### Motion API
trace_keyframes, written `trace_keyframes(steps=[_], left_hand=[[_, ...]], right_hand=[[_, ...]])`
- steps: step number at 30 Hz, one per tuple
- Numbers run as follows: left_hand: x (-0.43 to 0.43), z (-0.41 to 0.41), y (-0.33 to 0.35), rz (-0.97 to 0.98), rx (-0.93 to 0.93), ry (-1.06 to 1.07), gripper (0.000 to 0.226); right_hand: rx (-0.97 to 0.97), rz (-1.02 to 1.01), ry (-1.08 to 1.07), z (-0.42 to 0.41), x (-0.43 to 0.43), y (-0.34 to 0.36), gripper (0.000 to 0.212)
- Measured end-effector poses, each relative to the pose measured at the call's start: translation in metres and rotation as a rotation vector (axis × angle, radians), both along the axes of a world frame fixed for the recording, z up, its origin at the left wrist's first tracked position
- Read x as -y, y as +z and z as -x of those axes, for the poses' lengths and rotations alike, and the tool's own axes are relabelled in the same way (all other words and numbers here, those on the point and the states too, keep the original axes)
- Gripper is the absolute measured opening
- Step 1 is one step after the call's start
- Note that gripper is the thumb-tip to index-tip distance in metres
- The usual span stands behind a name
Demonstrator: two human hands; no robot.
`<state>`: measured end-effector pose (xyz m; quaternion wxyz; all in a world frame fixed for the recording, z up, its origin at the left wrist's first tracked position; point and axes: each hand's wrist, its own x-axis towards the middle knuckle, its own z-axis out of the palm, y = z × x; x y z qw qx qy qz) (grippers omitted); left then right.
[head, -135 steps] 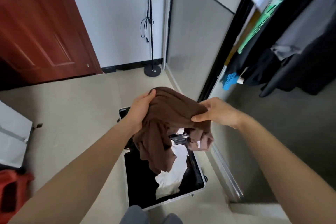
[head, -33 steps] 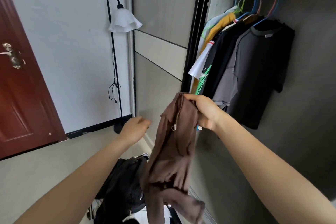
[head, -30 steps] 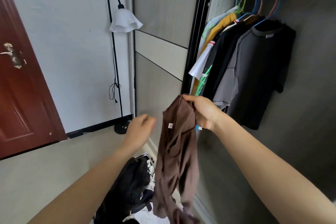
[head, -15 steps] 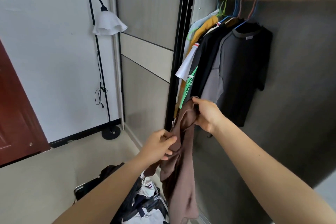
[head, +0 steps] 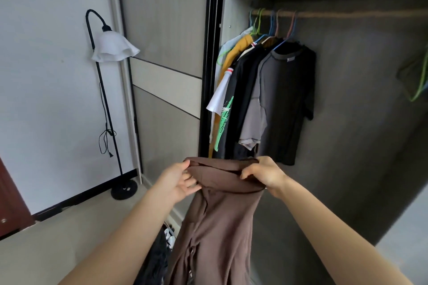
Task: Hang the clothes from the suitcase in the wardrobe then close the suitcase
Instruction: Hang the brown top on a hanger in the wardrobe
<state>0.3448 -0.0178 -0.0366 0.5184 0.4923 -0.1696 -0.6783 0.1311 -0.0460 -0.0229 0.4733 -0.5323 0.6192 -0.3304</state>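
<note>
Left grip [head: 178, 180], right grip [head: 266, 174] pinch brown garment [head: 220, 227]; shirt label [head: 290, 59] looks unreadable.

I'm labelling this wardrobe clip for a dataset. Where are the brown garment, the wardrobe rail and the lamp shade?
brown garment [head: 222, 227], head view, middle of the hanging cloth.
wardrobe rail [head: 352, 13], head view, bare stretch to the right of the hangers.
lamp shade [head: 114, 50], head view, centre of the white shade.

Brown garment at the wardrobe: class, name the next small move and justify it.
Probably let go with the right hand and reach for the lone green hanger: it and the left hand hold the brown garment spread, no hanger in it.
</note>
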Motion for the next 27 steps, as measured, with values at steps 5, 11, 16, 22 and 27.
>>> trace_keyframes(steps=[5, 11, 16, 22, 27], left_hand=[[0.005, 0.015, 0.008, 0.068, 0.111, -0.177, 0.010], [0.025, 0.011, -0.005, 0.359, 1.328, -0.262, 0.020], [0.051, 0.022, 0.011, 0.143, 0.796, -0.263, 0.011], [0.099, 0.099, 0.063, 0.246, 0.402, -0.068, 0.014], [0.135, 0.160, 0.125, 0.275, 0.107, -0.083, 0.028]], right_hand=[[-0.268, 0.134, -0.214, -0.007, 0.000, 0.000, 0.031], [-0.313, 0.118, -0.285, 0.029, 0.004, 0.031, 0.021], [-0.463, 0.116, -0.257, 0.058, 0.011, 0.049, 0.017], [-0.622, 0.187, -0.264, 0.114, 0.046, 0.097, 0.023], [-0.849, 0.252, -0.253, 0.166, 0.086, 0.164, 0.017]])
